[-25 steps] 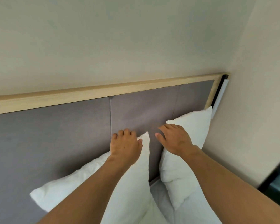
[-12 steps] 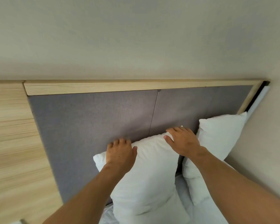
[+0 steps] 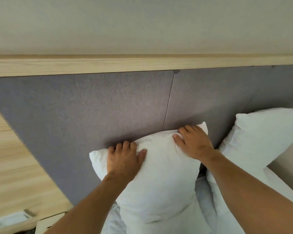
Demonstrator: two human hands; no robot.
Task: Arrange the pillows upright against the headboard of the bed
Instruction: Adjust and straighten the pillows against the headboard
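Observation:
A white pillow [image 3: 161,179] stands upright in the middle of the view, its top edge leaning against the grey padded headboard [image 3: 95,107]. My left hand [image 3: 124,159] grips its top edge near the left corner, fingers curled over the back. My right hand [image 3: 194,142] holds the top right corner the same way. A second white pillow [image 3: 260,137] stands upright to the right, propped against the headboard, a narrow gap apart from the first one.
A pale wooden rail [image 3: 142,65] caps the headboard under a cream wall. Light wood panelling [image 3: 15,166] flanks the headboard on the left. White bedding [image 3: 201,208] lies below the pillows. A bedside surface with small objects [image 3: 10,218] sits at the bottom left.
My right hand left the right pillow and took the left pillow's top corner. Both hands turned that pillow from slanted to upright and shifted it left. The view swung left.

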